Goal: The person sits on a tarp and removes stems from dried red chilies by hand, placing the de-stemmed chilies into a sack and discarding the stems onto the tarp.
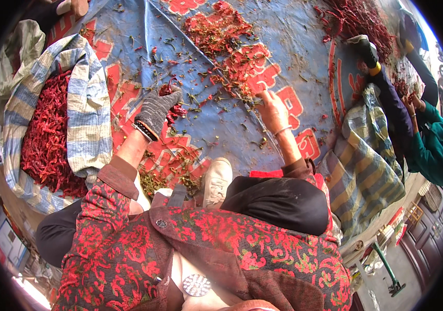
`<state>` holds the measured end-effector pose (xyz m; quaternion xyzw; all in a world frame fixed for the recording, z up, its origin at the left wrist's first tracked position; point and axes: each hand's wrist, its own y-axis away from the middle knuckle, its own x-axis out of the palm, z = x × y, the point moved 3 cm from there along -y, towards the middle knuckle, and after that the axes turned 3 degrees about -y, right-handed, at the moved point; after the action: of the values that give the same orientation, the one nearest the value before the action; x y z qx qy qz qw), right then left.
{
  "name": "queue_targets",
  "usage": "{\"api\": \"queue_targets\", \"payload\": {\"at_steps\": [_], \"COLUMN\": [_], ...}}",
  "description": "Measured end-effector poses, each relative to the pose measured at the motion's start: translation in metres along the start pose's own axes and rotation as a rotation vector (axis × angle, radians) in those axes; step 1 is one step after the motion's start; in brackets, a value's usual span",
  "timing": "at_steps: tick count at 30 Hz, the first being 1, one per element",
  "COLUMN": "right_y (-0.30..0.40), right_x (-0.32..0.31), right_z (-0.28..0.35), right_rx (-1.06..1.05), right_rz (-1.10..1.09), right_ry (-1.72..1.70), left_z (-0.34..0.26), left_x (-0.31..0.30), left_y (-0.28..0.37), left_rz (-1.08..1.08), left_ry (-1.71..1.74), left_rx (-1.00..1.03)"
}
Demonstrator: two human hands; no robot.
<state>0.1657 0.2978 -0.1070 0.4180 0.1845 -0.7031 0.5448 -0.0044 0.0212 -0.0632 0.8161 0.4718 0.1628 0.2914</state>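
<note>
My left hand (158, 105), in a grey knit glove, is closed around a few dried red chili peppers (176, 111). Some stick out past the thumb and others hang below the fingers. My bare right hand (273, 113), with a bracelet at the wrist, is low over the blue tarp (221, 134). Its fingers are curled by a strip of chili scraps (231, 86), and their tips are partly hidden, so a small piece in them cannot be ruled out. A larger pile of chili bits (218, 29) lies farther out. Stems and flakes are strewn between the hands.
Left of me stands a striped woven sack (89, 128) full of dried red chilies (48, 136). Another striped sack (365, 163) slumps at right. Beyond it sits a person in a green top (431, 144), near a heap of chilies (361, 23). My shoe (217, 180) rests on the tarp.
</note>
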Motion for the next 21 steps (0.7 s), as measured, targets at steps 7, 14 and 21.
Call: {"api": "queue_targets", "payload": {"at_steps": [7, 14, 21], "right_y": [-0.002, 0.006, 0.029], "right_x": [0.025, 0.019, 0.045], "right_z": [-0.012, -0.003, 0.075], "right_rx": [-0.125, -0.057, -0.435], "right_rz": [0.065, 0.136, 0.384], "right_ry": [0.24, -0.003, -0.309], "left_z": [0.013, 0.003, 0.003], "left_x": [0.007, 0.0, -0.013], "left_y": [0.0, 0.002, -0.004], "left_rz": [0.019, -0.034, -0.001], "left_ry": [0.063, -0.02, 0.121], "left_rx": [-0.051, -0.02, -0.049]}}
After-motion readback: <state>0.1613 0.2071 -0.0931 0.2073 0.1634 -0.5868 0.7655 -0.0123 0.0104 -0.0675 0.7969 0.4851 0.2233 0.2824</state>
